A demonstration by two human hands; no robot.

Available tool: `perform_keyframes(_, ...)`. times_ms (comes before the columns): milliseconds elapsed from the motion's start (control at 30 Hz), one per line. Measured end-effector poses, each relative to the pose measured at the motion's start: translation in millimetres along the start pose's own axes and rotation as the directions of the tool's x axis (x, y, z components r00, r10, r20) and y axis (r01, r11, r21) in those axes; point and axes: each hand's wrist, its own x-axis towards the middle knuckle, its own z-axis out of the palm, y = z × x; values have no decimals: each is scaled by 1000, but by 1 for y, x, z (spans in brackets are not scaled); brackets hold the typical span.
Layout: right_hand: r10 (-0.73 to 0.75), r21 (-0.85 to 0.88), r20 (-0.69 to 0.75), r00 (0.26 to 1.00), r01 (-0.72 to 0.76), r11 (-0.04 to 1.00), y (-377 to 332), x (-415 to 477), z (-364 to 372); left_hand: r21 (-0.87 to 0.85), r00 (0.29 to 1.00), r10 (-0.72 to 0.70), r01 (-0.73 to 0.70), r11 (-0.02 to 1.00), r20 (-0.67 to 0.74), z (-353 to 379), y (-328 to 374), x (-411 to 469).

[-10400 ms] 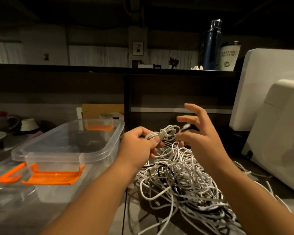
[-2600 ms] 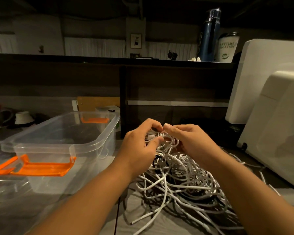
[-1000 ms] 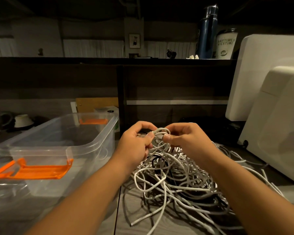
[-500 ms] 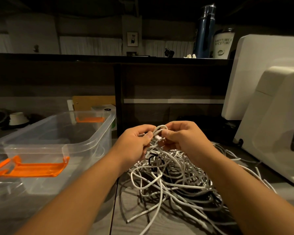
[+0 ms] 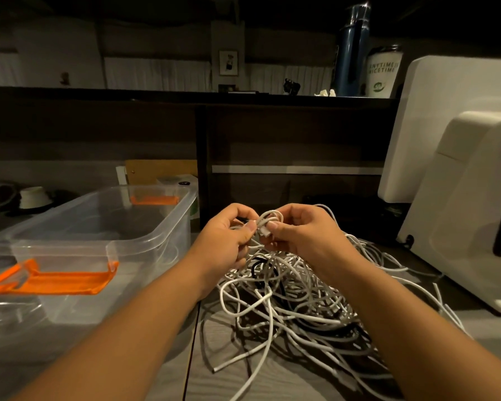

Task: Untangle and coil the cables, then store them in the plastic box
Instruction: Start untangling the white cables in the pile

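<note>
From the head camera, the danger I see is the small coil (image 5: pixel 268 219) springing undone, or a trailing strand dragging the pile (image 5: pixel 287 293) across the tabletop (image 5: pixel 220 380), if either pinch slackens or tugs hard. Left hand (image 5: pixel 223 241) and right hand (image 5: pixel 304 233) each have the grip pinched on the coil, above the pile. The box (image 5: pixel 145 250) waits open, left.

Plastic box (image 5: pixel 145 244): clear, colourless walls; latches (image 5: pixel 58 280) on its near and far ends orange. Cable tangle (image 5: pixel 289 285), right of the box: white, with a few black strands. Tabletop (image 5: pixel 209 389) under the box: grey wood-grain. Bottle (image 5: pixel 352 53), above-right of the box: dark blue. Cup (image 5: pixel 383 73), farther right: white, dark lettering.
</note>
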Motion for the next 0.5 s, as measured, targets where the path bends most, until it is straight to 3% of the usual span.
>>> perform_keyframes(133,-16,-51,24,1000,17,999,0,-3,-1,9,1000,2,-2,1000,-6,6,0,-2)
perform_keyframes(333,-19,-257,-58,998,4,967,7,-3,7,118,999,-45,48,992,-22,5,-3,0)
perform_keyframes(500,-68,-288,-90,994,40,957,9,2,6,257,996,65,-47,965,-64,0,-4,2)
